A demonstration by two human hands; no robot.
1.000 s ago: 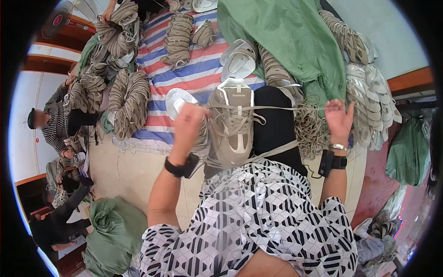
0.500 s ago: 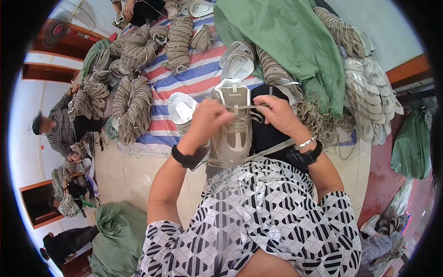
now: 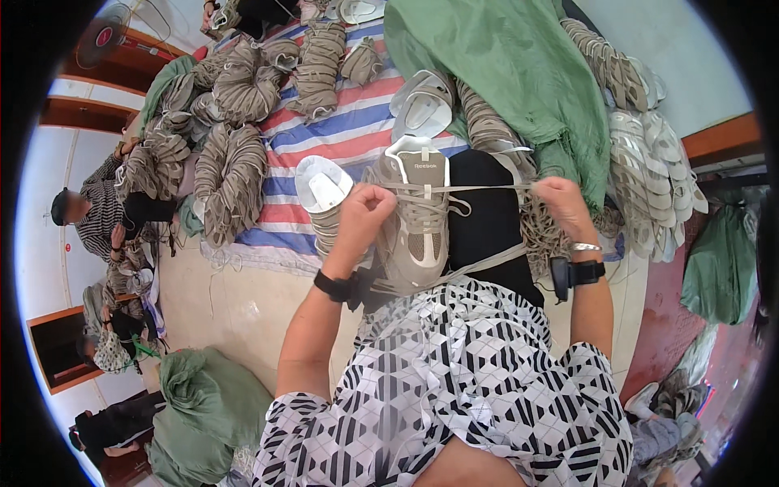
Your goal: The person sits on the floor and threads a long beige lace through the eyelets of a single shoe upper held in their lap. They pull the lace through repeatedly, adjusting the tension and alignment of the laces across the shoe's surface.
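Note:
A beige shoe upper (image 3: 395, 248) with white trim lies on my lap, its tongue pointing away from me and its toe toward my body. Crossed lacing runs down its front. A flat beige shoelace (image 3: 491, 188) stretches sideways across the tongue. My left hand (image 3: 369, 213) pinches the lace at the upper's left side. Well out to the right, above my dark trouser leg (image 3: 483, 231), my right hand (image 3: 565, 204) grips the lace between closed fingers. A small loop of lace hangs just right of the eyelets.
A striped sheet (image 3: 324, 150) ahead bears several bundled stacks of uppers (image 3: 231, 183). A green cloth (image 3: 495, 73) covers part of the right side, near loose laces (image 3: 545, 231). Other people (image 3: 97, 207) sit at the left. A green sack (image 3: 207, 406) stands lower left.
My right hand has moved out to the right, drawing the lace long and straight across. My left hand has shifted slightly left, off the upper's middle.

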